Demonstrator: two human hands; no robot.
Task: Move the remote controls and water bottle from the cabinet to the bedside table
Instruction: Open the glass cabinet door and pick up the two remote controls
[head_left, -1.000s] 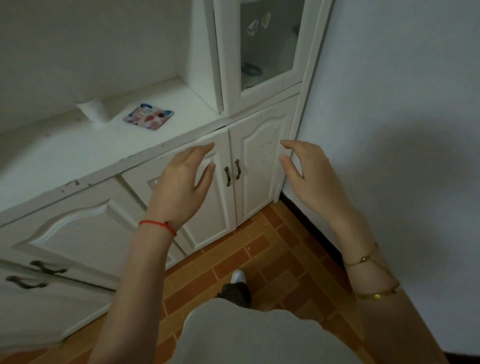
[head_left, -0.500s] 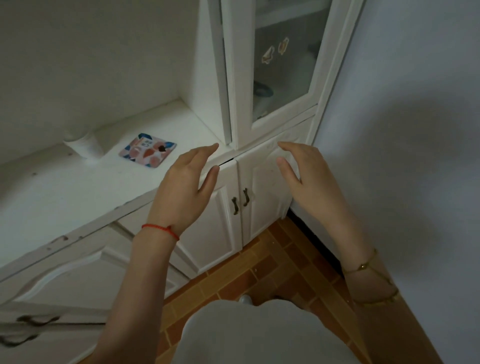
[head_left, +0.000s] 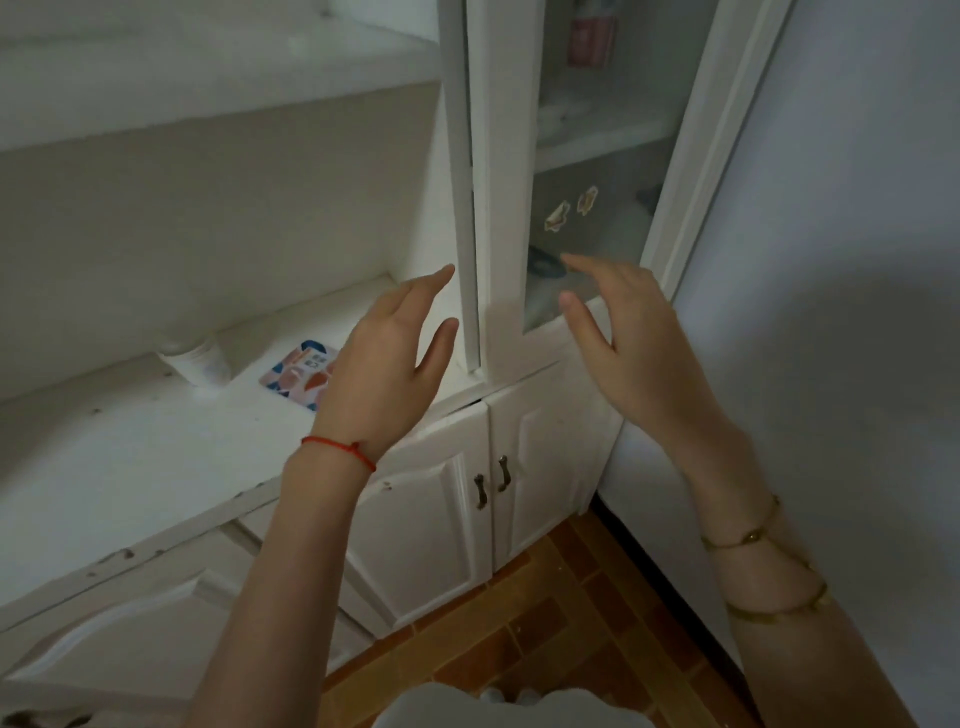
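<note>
A white cabinet (head_left: 498, 156) with a glass door (head_left: 597, 171) stands against the right wall. Behind the glass, on an upper shelf, a bottle with a reddish label (head_left: 589, 39) shows dimly; no remote controls are visible. My left hand (head_left: 387, 364) hovers open in front of the door's left frame, fingers apart, holding nothing. My right hand (head_left: 631, 332) is raised open in front of the lower glass pane, also empty. Neither hand touches the door, as far as I can tell.
A white counter (head_left: 130, 441) runs left of the cabinet, with a small white cup (head_left: 195, 358) and a colourful flat packet (head_left: 298, 374) on it. Lower doors with dark handles (head_left: 491, 486) sit beneath. Brick-patterned floor (head_left: 545, 634) lies below; a plain wall (head_left: 857, 260) is on the right.
Both hands have risen from the lower doors to the glass door. The view has tilted upward, bringing the upper shelves and the bottle into sight.
</note>
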